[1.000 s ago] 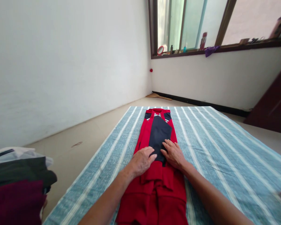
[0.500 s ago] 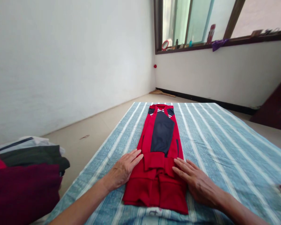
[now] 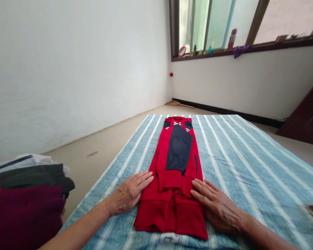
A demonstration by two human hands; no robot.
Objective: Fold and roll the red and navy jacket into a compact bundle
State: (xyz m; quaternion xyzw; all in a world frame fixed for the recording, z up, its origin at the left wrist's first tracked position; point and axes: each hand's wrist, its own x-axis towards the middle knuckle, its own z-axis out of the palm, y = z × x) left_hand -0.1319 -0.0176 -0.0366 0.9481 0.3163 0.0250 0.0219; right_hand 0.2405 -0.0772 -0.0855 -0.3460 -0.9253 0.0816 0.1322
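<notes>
A red jacket (image 3: 172, 205) with a dark navy panel (image 3: 178, 147) lies folded into a long narrow strip on a blue striped sheet (image 3: 240, 163). My left hand (image 3: 127, 194) lies flat, fingers spread, at the jacket's left edge near its hem. Flat on the right edge of the hem rests my right hand (image 3: 216, 205), its fingers stretched out. Neither hand grips the cloth.
A stack of folded clothes (image 3: 26, 198), dark red, black and white, sits at the lower left. Bare floor (image 3: 109, 142) runs along the white wall. A window sill (image 3: 224, 52) with small bottles is at the back. A dark wooden board (image 3: 305, 118) leans at the right.
Both hands slid from the middle of the jacket, beside the navy panel, outward and back to the two edges near the hem. The view shifted slightly.
</notes>
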